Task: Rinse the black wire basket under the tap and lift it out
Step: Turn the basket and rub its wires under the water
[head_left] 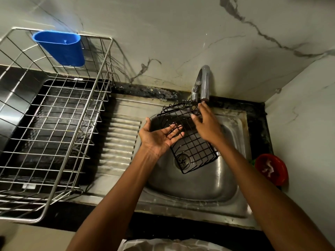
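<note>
1. Over on the left, the big steel dish rack sits on the counter, a blue plastic cup hooked on its far rim.
2. Beside it, the steel sink fills the middle.
3. Above the bowl, the black wire basket hangs tilted, its top edge just under the tap.
4. Underneath, the left hand lies palm-up, fingers straight against the wires.
5. Opposite, the right hand rests on the upper part, fingers fairly straight.
6. Tucked right, a red bowl.

We see a matt black wire basket, a dull, stained steel sink, a shiny metal tap and a glossy blue plastic cup.
</note>
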